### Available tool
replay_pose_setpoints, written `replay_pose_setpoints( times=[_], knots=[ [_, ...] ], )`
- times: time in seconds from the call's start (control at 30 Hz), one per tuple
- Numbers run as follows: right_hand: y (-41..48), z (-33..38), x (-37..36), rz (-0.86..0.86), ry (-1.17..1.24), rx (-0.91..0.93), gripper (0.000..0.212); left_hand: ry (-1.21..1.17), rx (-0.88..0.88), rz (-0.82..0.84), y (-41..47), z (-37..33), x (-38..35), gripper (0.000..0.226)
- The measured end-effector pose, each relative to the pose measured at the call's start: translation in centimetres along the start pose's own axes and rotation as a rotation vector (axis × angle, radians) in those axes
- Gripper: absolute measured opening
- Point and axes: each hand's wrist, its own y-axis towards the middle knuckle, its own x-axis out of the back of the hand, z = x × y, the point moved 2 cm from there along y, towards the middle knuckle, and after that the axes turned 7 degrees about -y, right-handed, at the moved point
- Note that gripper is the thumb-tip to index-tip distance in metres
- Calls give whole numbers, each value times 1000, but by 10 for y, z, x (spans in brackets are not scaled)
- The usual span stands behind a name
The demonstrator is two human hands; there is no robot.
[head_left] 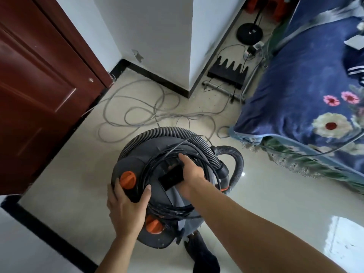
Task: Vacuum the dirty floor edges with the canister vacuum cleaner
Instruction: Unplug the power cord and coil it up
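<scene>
Head view: gripping canister vacuum's (129, 163) black handle (170, 179) with right hand (192, 171), fingertips hidden beneath; clasping its grey rim (115, 174) with left hand (126, 206) beside ribbed orange knob (128, 179).

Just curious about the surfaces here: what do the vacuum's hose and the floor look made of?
The hose looks like flexible grey plastic, matte, judging by its close ribs. The floor seems glazed cream tile: it mirrors bright light.

A reddish-brown door (39, 91) stood left; grey cable (136, 109) lay looped near the white wall corner (189, 56); a blue floral quilt (291, 89) covered what seemed a bed (307, 166).
</scene>
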Motion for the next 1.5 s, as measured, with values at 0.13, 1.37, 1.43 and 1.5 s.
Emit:
replay_pose_setpoints(
  times=[0.13,1.37,1.43,1.5],
  knots=[
    [7,7,-6,-28,106,57,24,-59,31,-49,-1,-10,-7,113],
    [184,499,-18,-79,-157,282,29,-261,277,133,167,-432,-232,121],
    [188,517,-18,-86,-174,299,27,-258,319,159,169,-446,-242,122],
    [192,526,-18,-90,-199,306,24,-256,337,139,167,-453,-248,122]
  ],
)
